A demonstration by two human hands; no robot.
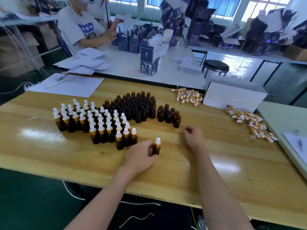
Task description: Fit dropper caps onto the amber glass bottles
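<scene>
My left hand (141,155) grips an amber glass bottle (156,147) with a white and gold dropper cap on it, standing on the wooden table (182,176). My right hand (193,136) hovers just right of it with loosely curled fingers, and I see nothing in it. Several capped bottles (99,121) stand grouped at the left. Several uncapped amber bottles (137,106) stand behind them, with a smaller uncapped cluster (169,114) just beyond my right hand. Loose dropper caps lie in a pile (188,96) at the back and a second pile (250,122) at the right.
A white box (232,95) stands at the back right between the cap piles. White paper sheets (66,84) lie at the back left. A person sits at a further white table (132,70) with dark cartons. A black stool (215,65) stands beyond.
</scene>
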